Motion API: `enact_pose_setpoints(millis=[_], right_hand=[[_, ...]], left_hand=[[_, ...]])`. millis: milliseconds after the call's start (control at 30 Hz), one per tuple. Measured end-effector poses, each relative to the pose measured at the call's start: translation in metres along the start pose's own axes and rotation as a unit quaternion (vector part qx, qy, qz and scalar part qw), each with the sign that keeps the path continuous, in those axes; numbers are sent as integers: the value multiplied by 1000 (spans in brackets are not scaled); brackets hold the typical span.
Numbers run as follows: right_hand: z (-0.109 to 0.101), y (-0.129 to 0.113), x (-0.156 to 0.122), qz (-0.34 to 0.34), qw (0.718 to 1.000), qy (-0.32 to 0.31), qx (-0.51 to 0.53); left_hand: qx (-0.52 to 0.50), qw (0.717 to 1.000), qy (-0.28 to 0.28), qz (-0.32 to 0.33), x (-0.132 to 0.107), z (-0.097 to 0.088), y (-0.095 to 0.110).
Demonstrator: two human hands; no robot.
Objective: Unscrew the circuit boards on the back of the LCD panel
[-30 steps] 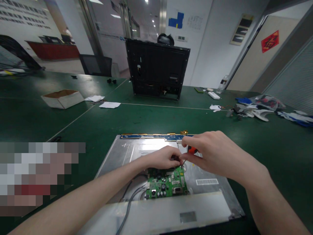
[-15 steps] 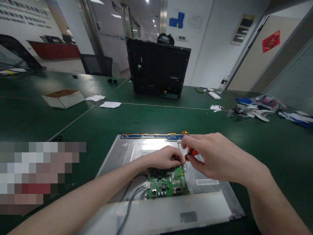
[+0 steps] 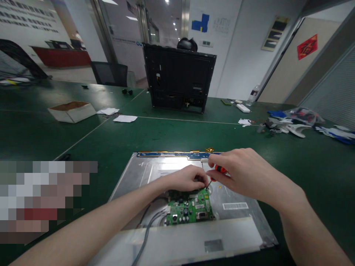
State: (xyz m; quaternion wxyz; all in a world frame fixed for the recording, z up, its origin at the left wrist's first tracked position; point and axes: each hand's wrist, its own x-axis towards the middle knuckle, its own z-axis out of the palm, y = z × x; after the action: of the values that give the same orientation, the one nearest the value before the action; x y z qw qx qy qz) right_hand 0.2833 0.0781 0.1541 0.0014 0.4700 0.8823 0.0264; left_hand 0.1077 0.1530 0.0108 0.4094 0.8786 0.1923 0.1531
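Note:
In my right hand (image 3: pixel 235 171) is a screwdriver (image 3: pixel 221 169) with a red and black handle, closed between thumb and fingers. Its thin shaft slants down to the upper right corner of a green circuit board (image 3: pixel 191 208). My left hand (image 3: pixel 191 178) rests over the board's upper edge, fingers curled and fingertips beside the screwdriver's tip. What those fingertips pinch, if anything, is hidden. The board lies on the silver metal back of a display panel (image 3: pixel 238 188). A blue circuit strip (image 3: pixel 166 154) runs along the panel's far edge.
A grey cable (image 3: pixel 146 236) runs from the board's left side toward me. Beyond the panel stands a black monitor casing (image 3: pixel 180 79). An open cardboard box (image 3: pixel 72 112) and papers (image 3: pixel 125 118) lie to the left; gloves (image 3: pixel 337 134) and a bottle (image 3: pixel 253 95) are at right.
My right hand's fingers have shifted on the screwdriver handle; the thumb has moved up and left, covering more of it. My left hand and the board have stayed put.

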Motion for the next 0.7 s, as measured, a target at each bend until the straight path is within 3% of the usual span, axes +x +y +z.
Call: enact_pose_setpoints(millis=[300, 700], right_hand=[[-5, -3, -5, -27, 997, -14, 70], [0, -1, -3, 11, 1000, 14, 20]], left_hand=[[4, 1000, 8, -13, -1, 0, 4], [1, 1000, 5, -16, 0, -1, 4]])
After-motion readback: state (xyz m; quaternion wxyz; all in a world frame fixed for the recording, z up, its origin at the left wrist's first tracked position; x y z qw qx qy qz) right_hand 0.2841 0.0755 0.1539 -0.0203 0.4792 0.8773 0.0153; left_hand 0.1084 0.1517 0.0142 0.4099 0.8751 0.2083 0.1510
